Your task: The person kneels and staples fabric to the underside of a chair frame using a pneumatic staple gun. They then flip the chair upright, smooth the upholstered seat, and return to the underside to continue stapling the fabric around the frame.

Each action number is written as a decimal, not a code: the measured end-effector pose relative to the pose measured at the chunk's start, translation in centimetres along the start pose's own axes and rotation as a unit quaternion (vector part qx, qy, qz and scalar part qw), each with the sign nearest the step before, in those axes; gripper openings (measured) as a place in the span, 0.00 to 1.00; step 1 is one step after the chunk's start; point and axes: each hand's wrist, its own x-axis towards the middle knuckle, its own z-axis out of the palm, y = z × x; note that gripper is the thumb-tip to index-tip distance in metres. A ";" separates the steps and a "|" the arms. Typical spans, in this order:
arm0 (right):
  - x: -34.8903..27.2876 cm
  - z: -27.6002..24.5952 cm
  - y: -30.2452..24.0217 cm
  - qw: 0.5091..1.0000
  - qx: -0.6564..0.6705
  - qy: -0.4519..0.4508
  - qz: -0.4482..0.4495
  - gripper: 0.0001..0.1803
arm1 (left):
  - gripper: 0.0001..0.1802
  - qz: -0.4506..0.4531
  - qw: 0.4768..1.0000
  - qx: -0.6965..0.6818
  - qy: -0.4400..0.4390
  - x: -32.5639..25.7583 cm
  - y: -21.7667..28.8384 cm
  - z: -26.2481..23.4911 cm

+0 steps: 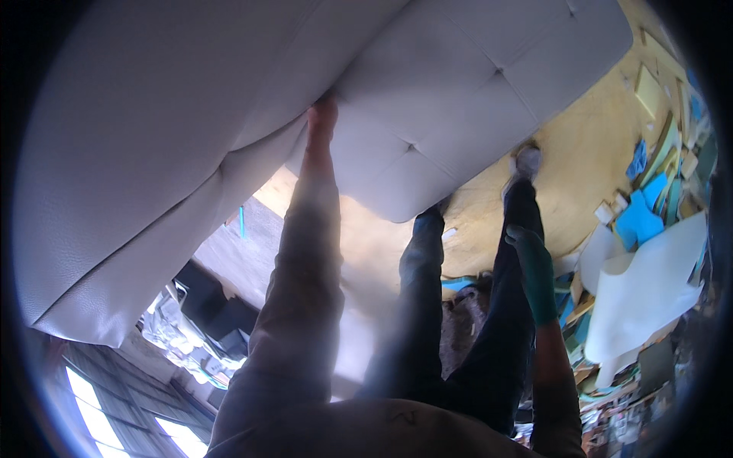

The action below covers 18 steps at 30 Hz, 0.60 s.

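A large white tufted leather cushion (458, 91) fills the upper part of the view, with a second smooth white padded piece (153, 153) beside it on the left. My left hand (321, 126) reaches up into the crease between the two pieces and grips the cushion's edge; its fingertips are hidden in the fold. My right hand (534, 267) wears a green glove and hangs beside my right leg (511, 320), holding nothing, fingers loosely apart. My dark-trousered legs and a grey shoe (527, 162) stand on the floor below.
The floor is tan board (580, 160). Blue foam scraps (637, 221), white sheets of material (649, 290) and wooden offcuts pile up at the right. Dark boxes and clutter (206, 305) lie under the padded piece at lower left, near bright windows (99, 397).
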 end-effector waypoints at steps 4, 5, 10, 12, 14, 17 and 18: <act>9.6 -3.4 2.8 0.991 -0.126 -0.050 0.010 0.19 | 0.30 -0.004 1.000 -0.026 0.011 0.8 -2.6 1.3; 12.3 -4.2 3.5 0.989 -0.134 -0.027 -0.054 0.18 | 0.29 -0.010 1.000 -0.023 0.008 1.1 -3.2 1.7; 28.3 -6.3 4.4 0.962 -0.174 0.078 -0.195 0.19 | 0.30 0.037 0.970 0.217 0.101 1.4 -5.2 4.7; 34.0 -5.8 3.4 0.937 -0.179 0.126 -0.272 0.21 | 0.31 0.043 0.951 0.258 0.164 0.8 -4.3 5.8; 38.9 -5.0 2.1 0.873 -0.275 0.166 -0.367 0.22 | 0.30 0.036 0.953 0.183 0.239 0.1 -2.6 6.5; 43.9 -2.3 1.2 0.812 -0.353 0.145 -0.442 0.27 | 0.29 0.006 0.919 0.217 0.330 -1.0 0.2 7.5; 44.7 -1.4 1.2 0.791 -0.377 0.130 -0.464 0.28 | 0.27 0.061 0.900 0.187 0.389 -1.3 0.8 7.7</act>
